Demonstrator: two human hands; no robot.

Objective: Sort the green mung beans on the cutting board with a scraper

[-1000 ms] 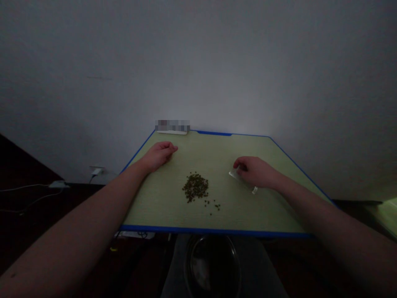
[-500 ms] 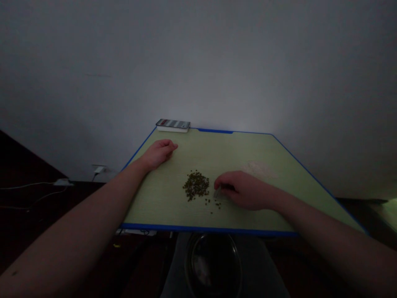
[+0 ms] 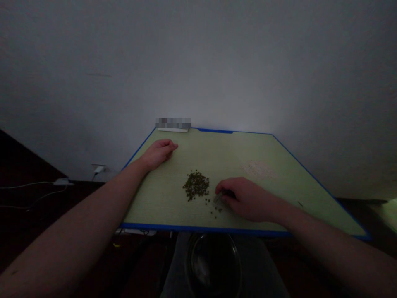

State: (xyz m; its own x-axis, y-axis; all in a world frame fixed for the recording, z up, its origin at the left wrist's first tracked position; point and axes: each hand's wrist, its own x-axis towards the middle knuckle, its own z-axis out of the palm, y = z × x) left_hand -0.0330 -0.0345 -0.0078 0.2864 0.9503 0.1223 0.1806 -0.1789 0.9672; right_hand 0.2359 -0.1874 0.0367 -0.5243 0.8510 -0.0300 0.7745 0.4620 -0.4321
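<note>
Beans (image 3: 196, 185) lie mid-table; right hand (image 3: 246, 199) near front edge (image 3: 201, 227).

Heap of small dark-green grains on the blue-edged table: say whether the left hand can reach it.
Probably yes: the left hand rests near the dark-green grains, with nothing visible between them.

The right hand (image 3: 246, 199) has moved from the right side of the desk (image 3: 198, 227) toward its near edge, and now sits just beside the pile of small dark seeds (image 3: 196, 185), over the stray seeds (image 3: 214, 209). The clear plastic strip (image 3: 218, 198) has moved with it and now shows under the fingers (image 3: 225, 199). A pale, powdery patch (image 3: 259, 169) has come into view where the hand was.
</note>
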